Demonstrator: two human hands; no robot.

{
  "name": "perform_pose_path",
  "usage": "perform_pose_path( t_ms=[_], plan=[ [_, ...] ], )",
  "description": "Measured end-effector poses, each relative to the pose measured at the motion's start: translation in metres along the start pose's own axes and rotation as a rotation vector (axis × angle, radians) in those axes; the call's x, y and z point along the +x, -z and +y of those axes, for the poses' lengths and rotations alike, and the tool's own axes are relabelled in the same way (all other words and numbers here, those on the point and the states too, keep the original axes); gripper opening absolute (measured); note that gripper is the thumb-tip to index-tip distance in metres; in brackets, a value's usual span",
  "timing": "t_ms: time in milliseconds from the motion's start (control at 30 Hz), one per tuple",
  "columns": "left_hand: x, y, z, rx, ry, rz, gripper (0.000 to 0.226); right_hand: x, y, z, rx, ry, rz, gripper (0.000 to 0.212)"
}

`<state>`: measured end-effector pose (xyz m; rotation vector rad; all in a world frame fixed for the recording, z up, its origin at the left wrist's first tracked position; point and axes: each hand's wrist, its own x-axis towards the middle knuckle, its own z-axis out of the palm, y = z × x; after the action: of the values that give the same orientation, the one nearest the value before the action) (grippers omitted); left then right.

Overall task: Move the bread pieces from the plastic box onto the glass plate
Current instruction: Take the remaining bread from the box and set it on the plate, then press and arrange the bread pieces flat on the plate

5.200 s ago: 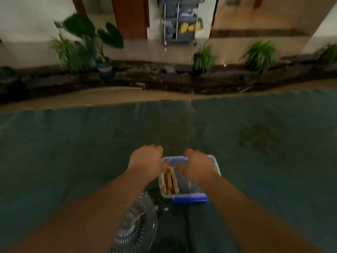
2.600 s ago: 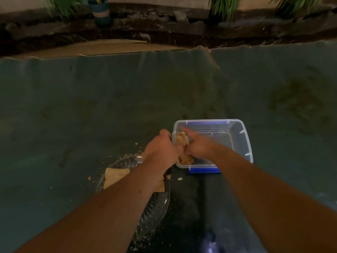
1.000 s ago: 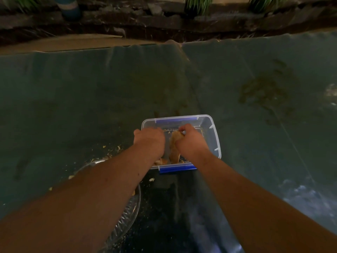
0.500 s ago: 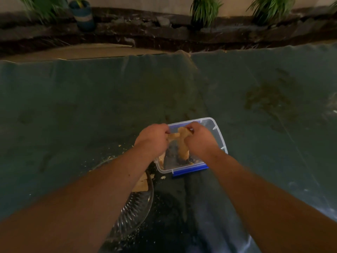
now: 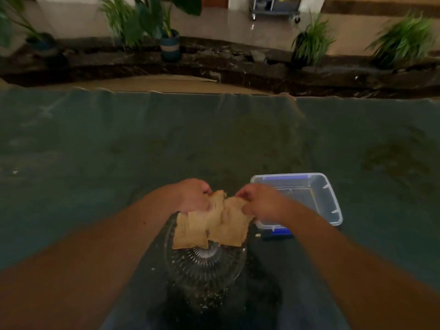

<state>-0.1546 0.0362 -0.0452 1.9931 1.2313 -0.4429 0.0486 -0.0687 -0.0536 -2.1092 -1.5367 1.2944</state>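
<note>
Flat tan bread pieces [image 5: 212, 225] hang over the far part of the ribbed glass plate [image 5: 204, 265], overlapping each other. My left hand [image 5: 194, 195] pinches the top of the left pieces. The right piece is pinched at its upper corner by my right hand [image 5: 259, 202]. To the right of the plate stands the clear plastic box [image 5: 307, 196] with blue clips; no bread shows in it. Whether the bread's lower edges touch the plate I cannot tell.
A dark teal cloth [image 5: 119, 151] covers the table, with crumbs around the plate and a stain [image 5: 395, 158] at the right. Beyond the far table edge runs a dark stone ledge with potted plants [image 5: 166, 27].
Both hands lifted bread pieces out of the plastic box and carried them left, over the glass plate. The box now shows no bread. The view tilted up.
</note>
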Motion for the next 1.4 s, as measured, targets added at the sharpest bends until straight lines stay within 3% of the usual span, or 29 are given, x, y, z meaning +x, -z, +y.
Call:
perform_pose_path(
  t_ms=[167, 233, 367, 467, 533, 633, 867, 1067, 1200, 1300, 1400],
  plan=[
    [-0.014, -0.055, -0.058, -0.054, 0.101, -0.268, 0.048, 0.011, -0.077, 0.01, -0.207, 0.004, -0.273, 0.042],
    [-0.012, -0.078, -0.072, 0.09, 0.063, -0.22, 0.046, 0.012, -0.101, 0.018, -0.303, -0.027, -0.25, 0.04],
    [-0.011, -0.106, -0.087, 0.329, -0.029, 0.024, 0.034, 0.008, -0.119, 0.026, -0.568, 0.001, -0.046, 0.034],
    [-0.009, -0.109, -0.089, 0.374, -0.134, 0.19, 0.023, 0.014, -0.118, 0.024, -0.592, 0.081, 0.054, 0.043],
    [-0.004, -0.109, -0.087, 0.416, -0.165, 0.271, 0.03, 0.024, -0.117, 0.02, -0.625, 0.102, 0.103, 0.051],
    [0.008, -0.107, -0.084, 0.438, -0.162, 0.277, 0.048, 0.041, -0.115, 0.017, -0.723, 0.071, 0.126, 0.062],
    [0.023, -0.104, -0.081, 0.592, -0.022, 0.187, 0.056, 0.054, -0.112, 0.018, -0.868, -0.004, 0.1, 0.063],
    [0.028, -0.092, -0.077, 0.657, 0.05, 0.165, 0.051, 0.058, -0.104, 0.017, -0.754, 0.0, 0.049, 0.041],
    [0.031, -0.073, -0.07, 0.543, 0.002, 0.159, 0.04, 0.067, -0.094, 0.005, -0.637, 0.022, 0.0, 0.024],
    [0.035, -0.061, -0.064, 0.508, -0.029, 0.249, 0.026, 0.074, -0.085, -0.003, -0.708, 0.086, 0.087, 0.025],
    [0.038, -0.063, -0.062, 0.528, -0.007, 0.317, 0.036, 0.076, -0.083, -0.003, -0.822, 0.131, 0.188, 0.038]
  ],
)
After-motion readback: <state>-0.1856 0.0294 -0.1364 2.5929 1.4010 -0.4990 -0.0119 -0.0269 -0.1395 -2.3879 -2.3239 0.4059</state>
